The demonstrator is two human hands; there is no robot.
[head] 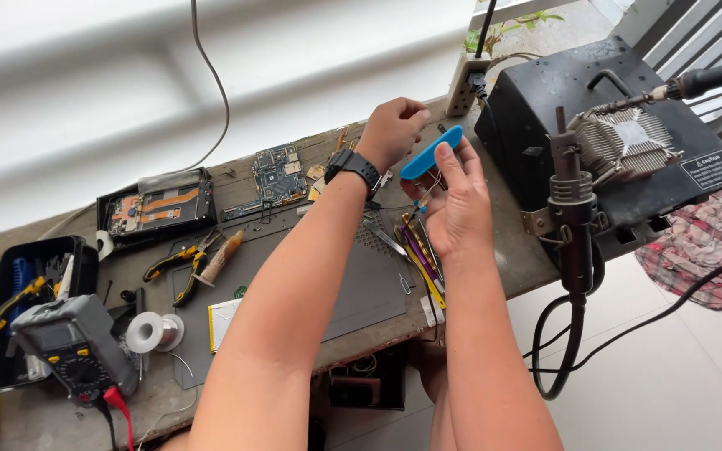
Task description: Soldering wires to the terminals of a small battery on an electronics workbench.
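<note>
Holding a blue tool (pixel 430 152) above the bench (pixel 361 292), the right hand (pixel 460 205) is gripping it between thumb and fingers (pixel 453 163). The left hand (pixel 393 129) (a black watch (pixel 353 165) on its wrist) is hovering just beside the tool's upper end, fingers curled shut; what they are pinching cannot be told.

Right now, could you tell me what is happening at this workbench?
A person holds a blue tool in the right hand, above the grey mat. The left hand, with a wristwatch, is closed just beside its tip. Pliers, a solder spool and a multimeter lie untouched on the bench.
</note>
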